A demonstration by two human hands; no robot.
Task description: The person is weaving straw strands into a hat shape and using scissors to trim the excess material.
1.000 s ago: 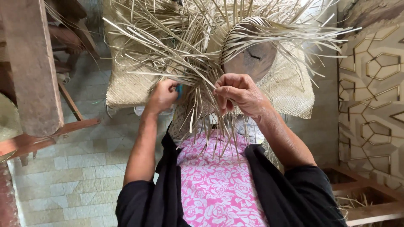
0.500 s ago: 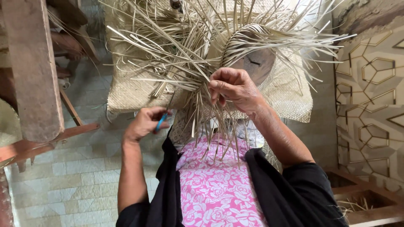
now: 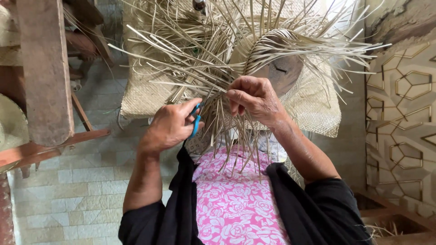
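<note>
Gripping a small blue-handled tool [image 3: 195,121] — it could be scissors, though only the handle shows — the left hand [image 3: 169,126] is curled shut around it, thumb laid over the top, just beside the hanging straw strands [image 3: 231,136]. The right hand [image 3: 254,97] sits slightly farther and to the right, fingers bent and pinching a few of those strands against the unfinished woven hat [image 3: 272,59]. The hat is in the middle of the scene, over the person's lap, its crown shaped around a rounded wooden block [image 3: 284,72] whose brown face shows through the weave. Loose pale strips bristle out from it in every direction, and a finished woven brim [image 3: 318,109] spreads out to the right and left behind the hands. Nearer, a pink floral garment [image 3: 236,204] shows between black sleeves [image 3: 327,208]. Far left stands a wooden post [image 3: 45,68] over a pale tiled floor [image 3: 81,190] — on the right, a patterned wall panel [image 3: 404,113].
</note>
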